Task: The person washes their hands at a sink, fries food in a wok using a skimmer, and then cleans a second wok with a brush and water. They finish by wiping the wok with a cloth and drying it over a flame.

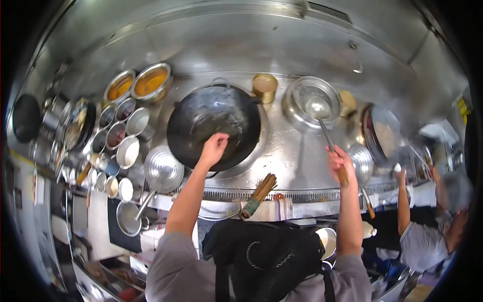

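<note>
The left hand (214,148) curls over the near rim of the black wok (214,126) sitting in the stove well, likely heavy, rigid and greasy, while the right hand (339,163) clamps the long ladle (322,118) handle, its bowl in the steel basin (302,108)

A curved stainless steel back wall (241,45) rises behind the steel range counter (282,151), with a vent slot (329,12) high above it and daylight glare at right.

Wok (211,121) dark matt metal w/ wet sheen, counter (287,156) shiny steel, ladle (318,108) handle wood.
</note>
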Available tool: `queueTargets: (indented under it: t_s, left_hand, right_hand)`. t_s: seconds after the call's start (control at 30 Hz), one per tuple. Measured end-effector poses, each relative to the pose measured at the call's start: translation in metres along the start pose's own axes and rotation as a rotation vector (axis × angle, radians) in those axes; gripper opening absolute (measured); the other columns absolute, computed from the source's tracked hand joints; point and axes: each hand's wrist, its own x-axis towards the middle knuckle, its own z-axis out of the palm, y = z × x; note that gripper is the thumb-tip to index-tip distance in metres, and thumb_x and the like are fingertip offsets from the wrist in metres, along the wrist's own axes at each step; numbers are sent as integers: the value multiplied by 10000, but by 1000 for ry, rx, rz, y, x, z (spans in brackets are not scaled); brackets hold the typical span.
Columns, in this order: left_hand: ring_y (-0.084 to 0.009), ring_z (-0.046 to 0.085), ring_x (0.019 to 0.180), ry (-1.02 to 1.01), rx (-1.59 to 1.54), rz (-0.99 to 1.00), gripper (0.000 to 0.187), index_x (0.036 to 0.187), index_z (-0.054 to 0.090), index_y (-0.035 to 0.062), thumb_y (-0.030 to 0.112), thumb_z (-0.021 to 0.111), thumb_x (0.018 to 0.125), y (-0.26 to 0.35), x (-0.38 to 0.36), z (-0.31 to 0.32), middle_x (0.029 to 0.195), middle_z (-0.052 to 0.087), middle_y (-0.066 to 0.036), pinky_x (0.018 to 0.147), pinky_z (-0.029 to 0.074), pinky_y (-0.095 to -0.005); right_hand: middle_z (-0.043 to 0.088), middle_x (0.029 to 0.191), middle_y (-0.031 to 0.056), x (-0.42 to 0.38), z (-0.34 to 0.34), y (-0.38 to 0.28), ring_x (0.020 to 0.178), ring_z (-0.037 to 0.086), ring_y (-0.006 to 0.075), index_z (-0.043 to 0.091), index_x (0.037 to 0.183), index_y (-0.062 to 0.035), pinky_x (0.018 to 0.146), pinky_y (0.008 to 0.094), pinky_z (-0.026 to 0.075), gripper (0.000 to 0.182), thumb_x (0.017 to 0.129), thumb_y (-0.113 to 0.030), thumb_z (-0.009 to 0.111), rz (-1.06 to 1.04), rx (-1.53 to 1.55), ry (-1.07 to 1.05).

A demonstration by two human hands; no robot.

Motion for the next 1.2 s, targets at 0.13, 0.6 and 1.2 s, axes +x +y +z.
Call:
queueTargets:
  t_s: [0.13, 0.6, 1.2]
  left_hand:
    - [-246, 699, 996, -46, 111, -124, 238, 1123, 698, 66, 196, 650, 929, -15, 45, 34, 1073, 727, -136, 900, 539, -355]
    - [-377, 690, 998, 5, 482, -293, 288, 936, 737, 9, 249, 586, 883, -26, 80, 43, 1031, 699, -252, 869, 556, -463]
    - [-269, 686, 1041, 31, 101, -274, 349, 1217, 643, 54, 54, 633, 868, -66, 40, -31, 1140, 704, -152, 922, 532, -366]
  right_hand:
    - [450, 731, -30, -59, 50, 35, 491, 427, 22, 533, 1272, 61, 393, 210, 360, 382, 1075, -258, 458, 31, -65, -65]
    - [512, 673, -10, -16, 61, 124, 413, 428, 68, 566, 1288, -51, 348, 241, 349, 334, 999, -214, 602, -186, -1203, 68]
    - [542, 690, 7, 129, -50, -48, 506, 500, 116, 568, 985, -36, 459, 285, 442, 191, 1017, -222, 541, -164, -622, 314]
